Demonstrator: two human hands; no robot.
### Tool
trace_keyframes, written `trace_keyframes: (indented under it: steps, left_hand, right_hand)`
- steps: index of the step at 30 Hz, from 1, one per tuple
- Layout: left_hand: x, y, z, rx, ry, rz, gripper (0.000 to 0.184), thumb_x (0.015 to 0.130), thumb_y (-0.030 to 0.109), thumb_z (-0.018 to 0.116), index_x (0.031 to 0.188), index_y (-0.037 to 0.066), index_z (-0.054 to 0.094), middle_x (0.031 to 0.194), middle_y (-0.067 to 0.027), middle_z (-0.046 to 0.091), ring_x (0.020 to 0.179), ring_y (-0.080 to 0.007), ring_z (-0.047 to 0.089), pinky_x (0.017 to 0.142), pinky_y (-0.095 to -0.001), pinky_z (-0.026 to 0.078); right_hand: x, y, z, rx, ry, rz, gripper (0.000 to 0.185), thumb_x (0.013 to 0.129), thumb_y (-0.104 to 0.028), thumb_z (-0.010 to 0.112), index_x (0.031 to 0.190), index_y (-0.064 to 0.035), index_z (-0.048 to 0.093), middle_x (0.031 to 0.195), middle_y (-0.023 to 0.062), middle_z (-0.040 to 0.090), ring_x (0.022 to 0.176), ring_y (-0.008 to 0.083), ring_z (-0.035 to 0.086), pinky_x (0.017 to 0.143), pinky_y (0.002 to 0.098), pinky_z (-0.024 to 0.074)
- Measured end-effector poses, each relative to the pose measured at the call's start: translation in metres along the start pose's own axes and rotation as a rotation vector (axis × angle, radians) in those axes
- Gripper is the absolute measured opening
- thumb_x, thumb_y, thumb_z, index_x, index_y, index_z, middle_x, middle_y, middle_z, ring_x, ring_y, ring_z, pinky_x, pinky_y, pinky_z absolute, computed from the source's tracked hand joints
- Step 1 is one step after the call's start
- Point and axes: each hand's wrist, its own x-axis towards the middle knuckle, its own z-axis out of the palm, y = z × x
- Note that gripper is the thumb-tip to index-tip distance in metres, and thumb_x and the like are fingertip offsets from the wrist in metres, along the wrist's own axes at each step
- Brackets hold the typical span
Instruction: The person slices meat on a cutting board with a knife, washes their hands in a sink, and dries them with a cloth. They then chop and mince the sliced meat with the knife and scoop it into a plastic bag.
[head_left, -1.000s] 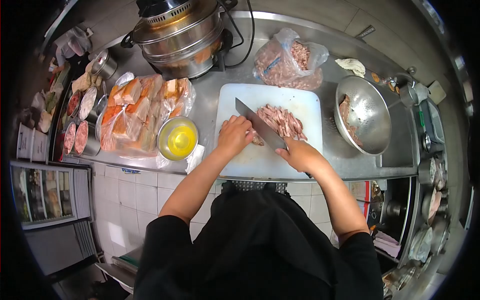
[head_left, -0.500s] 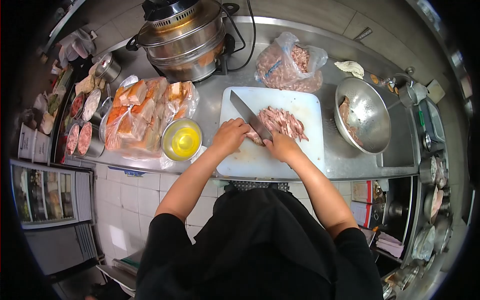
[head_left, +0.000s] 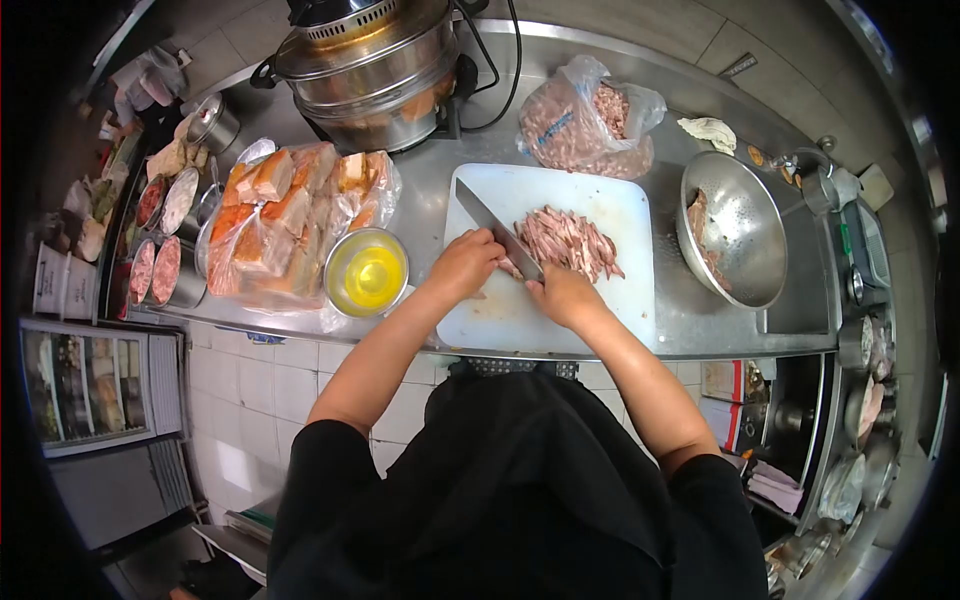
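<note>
On a white cutting board (head_left: 610, 320) my right hand (head_left: 565, 296) grips a knife (head_left: 492, 218) near its handle end, the broad blade angled up to the left. Curled fingers of my left hand (head_left: 468, 264) press against the left side of the blade, over a piece of meat that is mostly hidden beneath them. To the right of the blade lies a loose pile of thin meat strips (head_left: 570, 243).
Left of the board are a metal bowl of yellow liquid (head_left: 372, 282) and bagged meat blocks (head_left: 268, 240). Behind stand a large steel cooker (head_left: 370, 90) and a bag of minced meat (head_left: 580, 130). A steel bowl (head_left: 750, 235) with meat sits at the right.
The whole view has shifted slightly. Less of the meat piece shows between my left fingers and the blade; both hands keep nearly the same position.
</note>
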Motion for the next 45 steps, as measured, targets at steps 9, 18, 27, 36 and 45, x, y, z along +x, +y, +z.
trace_keyframes:
  steps: [9, 18, 27, 36, 45]
  left_hand:
    - [-0.006, -0.001, 0.003, -0.046, 0.055, 0.011, 0.014, 0.083, 0.007, 0.072, 0.097, 0.01, 0.072, 0.103, -0.0072, 0.063, 0.104, -0.0309, 0.061, 0.091, -0.043, 0.051]
    - [-0.009, 0.004, -0.007, -0.025, 0.054, -0.024, 0.015, 0.084, 0.013, 0.074, 0.099, 0.01, 0.074, 0.104, -0.008, 0.065, 0.103, -0.0304, 0.063, 0.089, -0.0413, 0.052]
    - [0.008, 0.015, 0.002, -0.009, 0.139, -0.101, 0.028, 0.087, 0.018, 0.072, 0.114, 0.017, 0.076, 0.104, -0.0039, 0.065, 0.108, -0.027, 0.061, 0.091, -0.0421, 0.048]
    - [0.011, 0.022, 0.009, 0.049, 0.159, 0.03, 0.027, 0.086, 0.018, 0.074, 0.112, 0.014, 0.073, 0.106, -0.0039, 0.066, 0.107, -0.0269, 0.061, 0.091, -0.0424, 0.047]
    - [0.007, 0.021, 0.009, 0.11, 0.131, -0.057, 0.014, 0.082, 0.016, 0.075, 0.096, 0.013, 0.073, 0.099, -0.0036, 0.065, 0.1, -0.0275, 0.06, 0.085, -0.0433, 0.046]
  right_hand:
    - [-0.032, 0.009, -0.035, -0.014, 0.095, -0.044, 0.047, 0.102, -0.035, 0.058, 0.131, 0.0017, 0.059, 0.102, 0.0299, 0.072, 0.099, 0.0463, 0.069, 0.09, 0.0547, 0.0537]
    - [-0.048, 0.013, -0.043, -0.037, 0.088, -0.03, 0.045, 0.102, -0.035, 0.058, 0.128, 0.0007, 0.06, 0.1, 0.0291, 0.072, 0.098, 0.0457, 0.069, 0.089, 0.0542, 0.053]
    - [-0.048, 0.022, -0.039, -0.039, 0.132, 0.029, 0.043, 0.103, -0.037, 0.056, 0.123, 0.0011, 0.06, 0.098, 0.0292, 0.072, 0.097, 0.0452, 0.07, 0.089, 0.0533, 0.0532]
    - [-0.048, 0.028, -0.039, -0.008, 0.097, 0.038, 0.046, 0.103, -0.039, 0.056, 0.124, 0.0019, 0.059, 0.099, 0.0292, 0.072, 0.098, 0.0453, 0.069, 0.089, 0.0531, 0.0532]
    - [-0.051, 0.022, -0.045, 0.015, 0.029, 0.051, 0.044, 0.102, -0.035, 0.057, 0.126, 0.0013, 0.059, 0.102, 0.0284, 0.072, 0.1, 0.0447, 0.069, 0.09, 0.0527, 0.0531]
